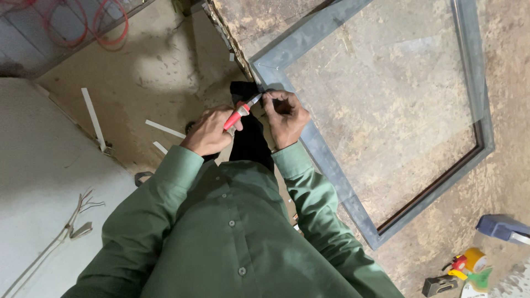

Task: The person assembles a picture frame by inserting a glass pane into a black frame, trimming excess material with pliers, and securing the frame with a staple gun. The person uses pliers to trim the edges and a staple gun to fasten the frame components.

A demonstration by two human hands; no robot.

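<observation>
From up here I look down on a worn wooden worktable (513, 110) that fills the right side, and on it lies a big grey window frame (326, 160) with a clear glass pane (386, 94) set inside, its near corner pointing toward me. My green shirt (232, 237) takes up the bottom middle, both sleeves reaching forward to that corner. To the left I see a dusty concrete floor (160, 72), a pale sheet (38, 165) lying along it, and red cable (83, 25) looped in the top left. A few white strips (93, 117) lie scattered on the floor, and a thin pale wire (66, 232) trails across the sheet. My left hand (210, 131) is clenched around a red-handled knife (241, 112), whose tip meets the frame edge just beside the corner. My right hand (284, 117) is curled at the frame's edge with the fingertips pinched close to the knife tip; I cannot tell whether they grip anything small there. Between my arms a dark trouser leg (251, 138) shows. On the table at bottom right sit a blue tool (502, 227), a yellow tape roll (475, 258), a small red and yellow item (457, 266) and a small dark box (440, 285).
</observation>
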